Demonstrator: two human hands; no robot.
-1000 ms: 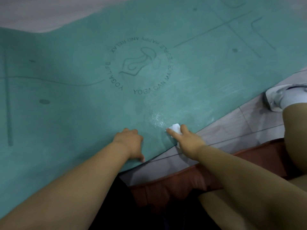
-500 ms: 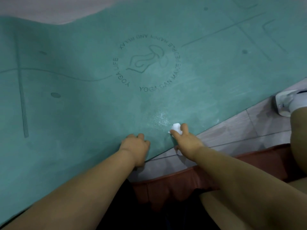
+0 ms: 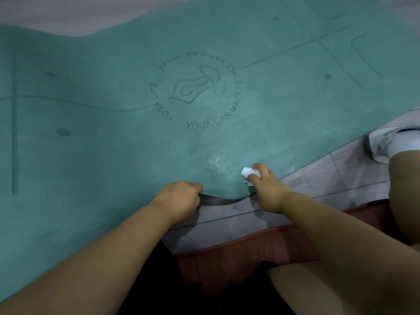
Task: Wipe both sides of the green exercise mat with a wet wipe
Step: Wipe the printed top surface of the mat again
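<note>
Head view looks down on a large green rubbery exercise mat (image 3: 95, 155) spread flat over a pale grey tiled floor (image 3: 318, 178), filling most of the picture from the left edge to the upper right. At the mat's far left a dark vertical line is printed, with a thin curved line crossing it and small dark oval dots nearby. Toward the middle sits a round printed logo (image 3: 196, 89), a ring of lettering that includes "YOGA LIFE" and "YOGA CAN MAKE PEOPLE HAPPY AND RELAX" around a line drawing. Just below the logo a small shiny wet patch (image 3: 217, 163) glints on the surface.

Below that, the left hand (image 3: 179, 198) grips the mat's near edge, fingers curled over it, and the edge is raised off the tiles so that a dark underside shows beside the hand. Just to the right, the right hand (image 3: 266, 187) pinches a small crumpled white wet wipe (image 3: 248, 173) and rests on the same near edge of the mat, close to the wet patch.

Lower down, a reddish-brown cushion (image 3: 238, 258) lies on the tiles beneath the forearms. At the far right, a white shoe (image 3: 379, 144) rests on the floor just beside the mat's edge.
</note>
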